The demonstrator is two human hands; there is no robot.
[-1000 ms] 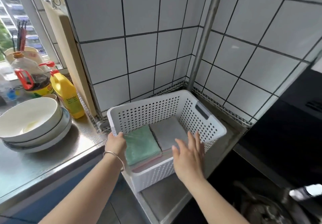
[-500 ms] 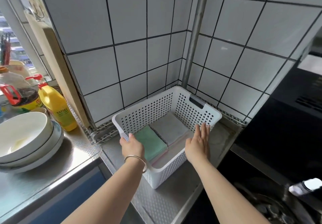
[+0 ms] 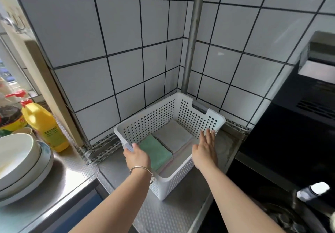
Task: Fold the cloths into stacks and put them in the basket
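One head-worn camera, looking down into a tiled corner.
It sits close above the basket (image 3: 170,124), which lies lower centre of frame.

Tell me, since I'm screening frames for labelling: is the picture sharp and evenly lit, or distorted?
Head view: wide-angle bending bows the tile lines and pipe; window at left is blown out; basket, green cloth and both hands are sharp; the dark stove corner at lower right is murky and blurred.
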